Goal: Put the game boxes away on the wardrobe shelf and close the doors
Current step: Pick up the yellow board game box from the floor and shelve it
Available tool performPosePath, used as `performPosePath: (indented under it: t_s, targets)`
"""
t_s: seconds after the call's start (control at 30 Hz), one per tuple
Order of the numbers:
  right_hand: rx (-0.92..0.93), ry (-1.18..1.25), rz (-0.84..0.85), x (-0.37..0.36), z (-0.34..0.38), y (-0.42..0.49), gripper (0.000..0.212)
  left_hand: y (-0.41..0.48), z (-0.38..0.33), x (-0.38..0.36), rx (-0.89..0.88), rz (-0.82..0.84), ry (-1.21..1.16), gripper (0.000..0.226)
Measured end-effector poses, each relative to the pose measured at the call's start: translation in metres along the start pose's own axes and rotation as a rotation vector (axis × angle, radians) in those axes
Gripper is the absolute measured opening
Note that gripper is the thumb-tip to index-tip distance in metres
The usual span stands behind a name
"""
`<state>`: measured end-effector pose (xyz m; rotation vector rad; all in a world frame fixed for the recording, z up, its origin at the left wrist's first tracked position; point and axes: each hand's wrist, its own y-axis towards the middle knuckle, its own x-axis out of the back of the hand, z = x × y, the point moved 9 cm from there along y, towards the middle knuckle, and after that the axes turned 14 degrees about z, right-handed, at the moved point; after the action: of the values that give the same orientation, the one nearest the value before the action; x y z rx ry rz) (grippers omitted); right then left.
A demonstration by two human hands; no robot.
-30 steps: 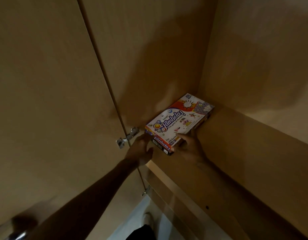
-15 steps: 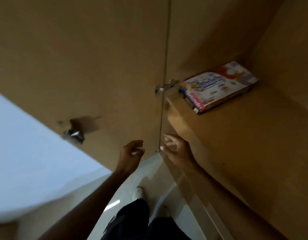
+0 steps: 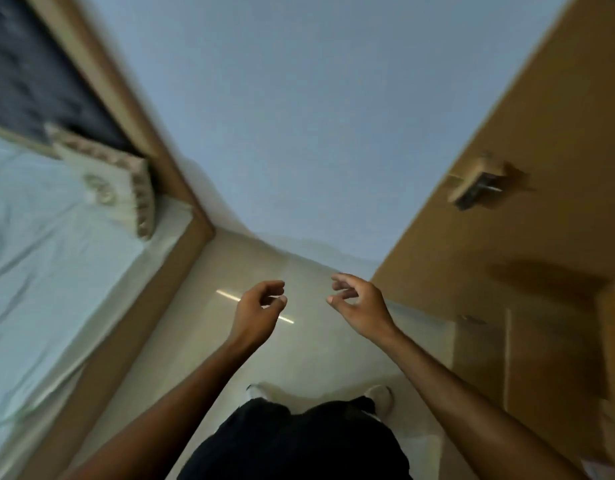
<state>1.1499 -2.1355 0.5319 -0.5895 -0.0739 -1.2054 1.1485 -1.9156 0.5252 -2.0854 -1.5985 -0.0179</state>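
Both hands, left hand (image 3: 255, 311) and right hand (image 3: 359, 304), hang over the floor (image 3: 299, 348), fingers loosely curled, holding nothing, wardrobe door (image 3: 527, 168) just right.

Dim, motion-blurred wide-angle view; glare streak on glossy floor (image 3: 299, 344)

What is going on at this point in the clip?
A person stands on the pale floor between a bed with a pillow and a wooden wardrobe panel that carries a metal fitting. The left hand and right hand are held out in front, fingers loosely curled, holding nothing. No game box or shelf is in view, and the picture does not show whether the wardrobe doors are closed.
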Motion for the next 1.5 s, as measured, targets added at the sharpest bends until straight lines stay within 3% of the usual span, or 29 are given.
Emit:
performPosePath:
  t_s: [0.17,0.33,0.53,0.77,0.97,1.27,1.5]
  targets:
    - [0.115,-0.079,0.228,-0.145,0.094,0.061,0.042,-0.068,0.088,0.143,0.095,-0.218,-0.091,0.027]
    - [0.248,-0.207,0.548,-0.310,0.187,0.096,0.040,-0.170,0.167,0.260,0.208,-0.598,-0.278,0.026]
    - [0.343,-0.364,0.914,-0.496,0.259,0.096,0.041,-0.293,0.250,0.334,0.320,-0.976,-0.501,0.025]
    - [0.507,-0.540,1.256,-0.713,0.336,0.055,0.044,-0.421,0.336,0.413,0.418,-1.295,-0.667,0.028]
    - [0.667,-0.741,1.555,-0.885,0.364,-0.033,0.043,-0.548,0.394,0.428,0.478,-1.644,-0.841,0.028]
    - [0.867,-0.947,1.939,-1.102,0.336,-0.254,0.040,-0.772,0.495,0.360,0.568,-2.186,-1.061,0.027]
    - [0.916,-0.941,2.045,-1.228,0.322,-0.447,0.043,-0.959,0.555,0.339,0.624,-2.273,-1.082,0.026]
